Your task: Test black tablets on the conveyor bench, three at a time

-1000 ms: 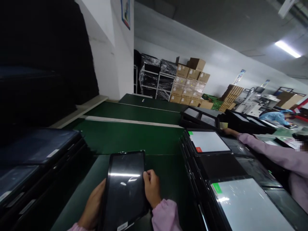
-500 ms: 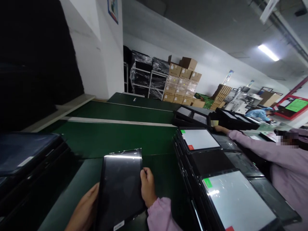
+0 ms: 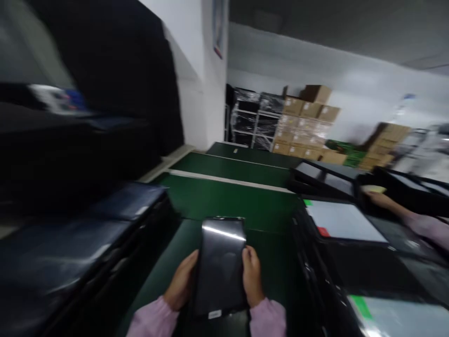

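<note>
A dark, glossy tablet-like screen panel [image 3: 220,271] is held upright-long in front of me over the green table. My left hand [image 3: 182,279] grips its left edge, with the fingers mostly hidden behind it. On the right edge my right hand [image 3: 251,276] is closed, thumb along the front. A bright light streak crosses the panel's top, and a small white label sits at its bottom edge. To the left stands a stack of black trays with dark panels [image 3: 128,199]. On the right, stacked black trays hold white-faced panels [image 3: 345,221] with green and red stickers.
The green table [image 3: 228,199] runs away from me with pale strips across it. A co-worker's hand [image 3: 380,199] reaches in among black trays [image 3: 315,189] at the right. Cardboard boxes [image 3: 303,124] and wrapped racks [image 3: 247,117] stand by the back wall. A black curtain [image 3: 140,61] hangs at left.
The view has swung left, so the left tray stack shows more and the co-worker shows less. The panel is now straighter, with both hands still gripping its sides.
</note>
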Demonstrator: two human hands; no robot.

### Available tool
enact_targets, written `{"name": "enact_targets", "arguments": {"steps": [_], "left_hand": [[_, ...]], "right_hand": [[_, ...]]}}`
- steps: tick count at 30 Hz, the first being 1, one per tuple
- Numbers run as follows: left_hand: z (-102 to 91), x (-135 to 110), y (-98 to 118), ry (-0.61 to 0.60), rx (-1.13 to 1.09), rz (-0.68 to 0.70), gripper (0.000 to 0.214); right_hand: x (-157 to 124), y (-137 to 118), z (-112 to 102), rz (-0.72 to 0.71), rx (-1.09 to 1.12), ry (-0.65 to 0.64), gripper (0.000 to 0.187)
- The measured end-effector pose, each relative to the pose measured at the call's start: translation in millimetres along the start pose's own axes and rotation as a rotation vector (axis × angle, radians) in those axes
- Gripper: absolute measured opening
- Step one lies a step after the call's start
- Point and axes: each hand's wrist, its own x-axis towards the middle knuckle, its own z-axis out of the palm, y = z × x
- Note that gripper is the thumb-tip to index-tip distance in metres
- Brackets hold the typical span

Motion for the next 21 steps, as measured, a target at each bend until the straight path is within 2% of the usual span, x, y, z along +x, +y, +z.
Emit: {"name": "enact_targets", "arguments": {"steps": [1, 3, 6, 9, 13, 21], "left_hand": [[-0.5, 2, -2, -0.071, -0.048, 0.013, 0.041], [-3.8, 7, -6, -0.133, -0.129, 0.038, 0.040], [-9.5, 13, -12, -0.150, -0.206, 0.053, 0.040], [-11.2, 12, -16, -0.188, -0.225, 0.045, 0.045], [-11.2, 9, -16, -0.157, -0.177, 0.073, 0.045], [-19.5, 10, -15, -0.017, -0.087, -0.030, 0.061]], "right_hand": [[2, 1, -1, 0.024, 0.007, -0.011, 0.080], [7, 3, -2, 0.069, 0.014, -0.040, 0.086], [13, 7, -5, 0.104, -0.003, -0.042, 0.088], [13, 10, -7, 0.094, -0.008, -0.032, 0.083], [10, 8, -5, 0.066, 0.017, -0.040, 0.078], [2, 4, 0, -0.018, 0.032, -0.014, 0.068]]}}
